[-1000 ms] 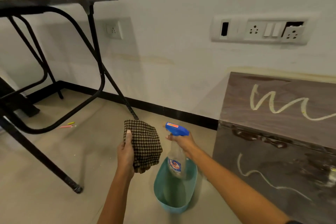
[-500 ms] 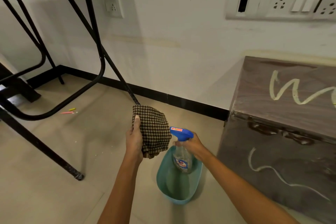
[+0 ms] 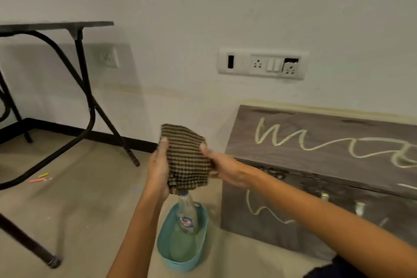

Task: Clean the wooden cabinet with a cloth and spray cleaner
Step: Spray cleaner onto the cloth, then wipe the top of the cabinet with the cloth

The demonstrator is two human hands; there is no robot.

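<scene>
Both hands are up w/ the cloth (image 3: 186, 160) between them. The left hand (image 3: 158, 171) grips its left edge, thumb on the front. The right hand (image 3: 225, 171) pinches the right edge, though blur and hidden fingers make that grip only probable. The spray bottle (image 3: 186, 214) is in neither hand. It stands upright in a teal tub (image 3: 162, 246) on the floor (image 3: 90, 198), just beside the cabinet (image 3: 282, 165), right under the cloth's lower edge.

Risks, as I judge them:
- If the cloth drops or sags, it snags the bottle top and the bottle tips in the tub, poss. leaking.
- Wiping w/o spraying first would likely smear the pale squiggle marks (image 3: 259, 131) across the wood, not lift them.
- Reaching for the bottle one-handed leaves a loose one-edge hold, so the cloth could slip to the floor.
</scene>
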